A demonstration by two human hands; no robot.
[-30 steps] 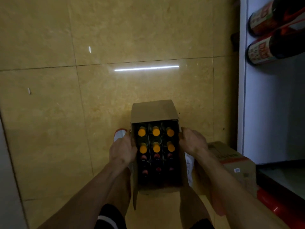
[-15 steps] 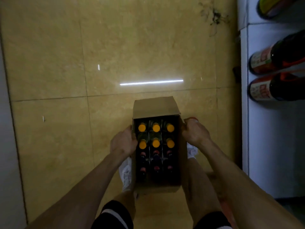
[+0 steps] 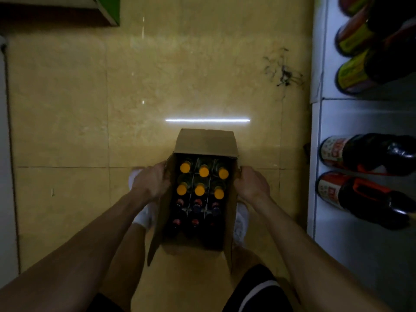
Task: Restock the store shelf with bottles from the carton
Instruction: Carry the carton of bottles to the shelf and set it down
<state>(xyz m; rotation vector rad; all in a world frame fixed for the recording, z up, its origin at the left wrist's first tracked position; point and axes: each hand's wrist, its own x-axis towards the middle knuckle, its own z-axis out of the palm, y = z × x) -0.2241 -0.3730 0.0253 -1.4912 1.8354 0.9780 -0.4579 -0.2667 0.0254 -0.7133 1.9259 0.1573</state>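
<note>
An open brown carton [image 3: 206, 143] hangs in front of me above the yellow tiled floor, its far flap folded outward. Inside stand several dark bottles: those in the far rows have orange caps [image 3: 203, 171], those in the near rows have red caps [image 3: 198, 202]. My left hand [image 3: 152, 181] grips the carton's left wall and my right hand [image 3: 252, 183] grips its right wall. The white store shelf [image 3: 351, 122] runs along the right, with dark bottles [image 3: 369, 154] lying on it.
Bottles with yellow-green labels [image 3: 353, 73] lie farther along the shelf. A dark scuff [image 3: 283, 74] marks the floor near the shelf. My white shoes [image 3: 240, 221] show under the carton. A green-edged fixture [image 3: 108, 10] sits at top left, a pale wall at far left.
I have walked forward with the carton. The second carton on the floor has dropped out of view, and more shelf bottles and the green-edged fixture have come into view.
</note>
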